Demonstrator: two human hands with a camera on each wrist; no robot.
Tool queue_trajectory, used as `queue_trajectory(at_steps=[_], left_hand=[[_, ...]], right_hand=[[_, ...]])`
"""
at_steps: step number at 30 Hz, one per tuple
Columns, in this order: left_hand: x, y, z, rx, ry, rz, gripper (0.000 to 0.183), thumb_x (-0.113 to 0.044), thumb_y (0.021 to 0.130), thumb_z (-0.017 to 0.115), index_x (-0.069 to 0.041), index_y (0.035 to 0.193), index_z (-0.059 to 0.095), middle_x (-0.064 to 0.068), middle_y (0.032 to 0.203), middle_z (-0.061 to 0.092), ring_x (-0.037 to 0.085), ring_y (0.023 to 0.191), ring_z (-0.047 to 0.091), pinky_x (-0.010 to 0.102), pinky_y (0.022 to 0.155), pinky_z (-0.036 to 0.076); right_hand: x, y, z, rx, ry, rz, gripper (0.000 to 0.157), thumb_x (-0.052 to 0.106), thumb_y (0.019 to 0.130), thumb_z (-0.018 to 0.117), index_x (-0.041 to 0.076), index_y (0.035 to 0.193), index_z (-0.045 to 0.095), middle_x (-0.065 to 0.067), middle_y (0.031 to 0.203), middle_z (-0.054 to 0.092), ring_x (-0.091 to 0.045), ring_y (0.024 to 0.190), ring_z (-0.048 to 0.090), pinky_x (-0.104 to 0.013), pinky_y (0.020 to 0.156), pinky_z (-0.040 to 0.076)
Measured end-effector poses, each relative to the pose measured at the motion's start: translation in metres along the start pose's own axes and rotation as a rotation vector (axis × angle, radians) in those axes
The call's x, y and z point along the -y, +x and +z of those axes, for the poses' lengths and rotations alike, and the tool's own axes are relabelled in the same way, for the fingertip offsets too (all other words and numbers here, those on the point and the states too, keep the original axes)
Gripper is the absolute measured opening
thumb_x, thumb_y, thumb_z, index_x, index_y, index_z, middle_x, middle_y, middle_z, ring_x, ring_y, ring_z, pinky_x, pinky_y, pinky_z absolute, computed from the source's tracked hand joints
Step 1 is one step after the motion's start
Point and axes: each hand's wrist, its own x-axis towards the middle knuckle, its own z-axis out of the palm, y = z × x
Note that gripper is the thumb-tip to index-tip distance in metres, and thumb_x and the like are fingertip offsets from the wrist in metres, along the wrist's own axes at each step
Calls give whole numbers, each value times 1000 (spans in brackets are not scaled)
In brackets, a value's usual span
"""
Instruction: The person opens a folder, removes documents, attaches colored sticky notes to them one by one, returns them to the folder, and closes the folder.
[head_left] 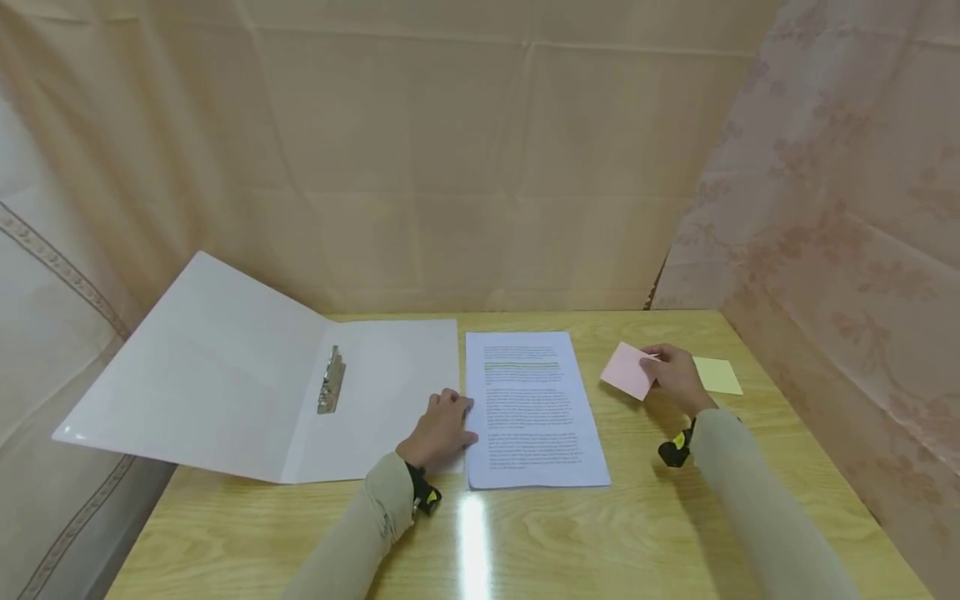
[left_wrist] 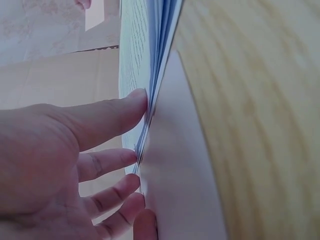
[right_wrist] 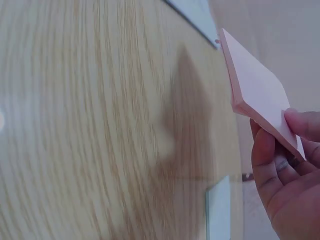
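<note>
In the head view a stack of printed paper [head_left: 536,417] lies on the table, with a few highlighted lines near its top. My left hand [head_left: 441,429] rests at the stack's left edge, over the edge of the open white binder [head_left: 397,358]. Thumb and fingertips touch the paper edges in the left wrist view, the fingers [left_wrist: 112,162] loosely spread. To the right of the stack, my right hand [head_left: 675,379] pinches a pink sticky note pad [head_left: 628,371] by its right corner, thumb on top. The right wrist view shows the pink pad [right_wrist: 260,85] raised off the table.
A yellow sticky note pad [head_left: 718,376] lies on the table beyond my right hand. The binder's metal clip [head_left: 330,383] stands along its spine, and its cover [head_left: 195,375] is spread out past the table's left edge. Curtains [head_left: 480,167] hang behind the wooden table [head_left: 562,542].
</note>
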Motion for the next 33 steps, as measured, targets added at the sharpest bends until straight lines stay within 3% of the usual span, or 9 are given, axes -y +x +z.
queue_trajectory(at_steps=[5, 13, 22, 33], left_hand=[[-2, -1, 2, -17, -3, -9, 62, -28, 86, 73, -5, 139, 51, 15, 135, 46, 31, 120, 41, 45, 94, 45], [-5, -6, 7, -69, -3, 19, 54, -24, 87, 70, -5, 135, 56, 13, 131, 51, 28, 114, 43, 43, 89, 44], [-4, -11, -1, -59, -21, 77, 46, -23, 89, 66, -1, 130, 59, 17, 127, 55, 32, 112, 48, 47, 89, 45], [-3, -12, -3, -66, -49, 74, 43, -25, 92, 63, -1, 127, 61, 18, 125, 58, 33, 113, 52, 45, 95, 45]], right_hand=[[9, -2, 11, -8, 7, 28, 42, 19, 100, 51, -4, 135, 51, -16, 109, 59, -8, 72, 58, -34, 72, 56], [19, -6, 27, -19, -2, 116, 39, 22, 100, 51, 2, 135, 53, -18, 122, 55, -15, 83, 56, -31, 75, 55], [25, -13, 45, -4, 29, 93, 38, 17, 100, 51, 1, 134, 54, -20, 124, 56, -14, 84, 56, -26, 71, 53], [37, -16, 69, 21, 67, 64, 34, 13, 99, 53, 0, 130, 57, -19, 120, 59, -13, 79, 56, -26, 67, 51]])
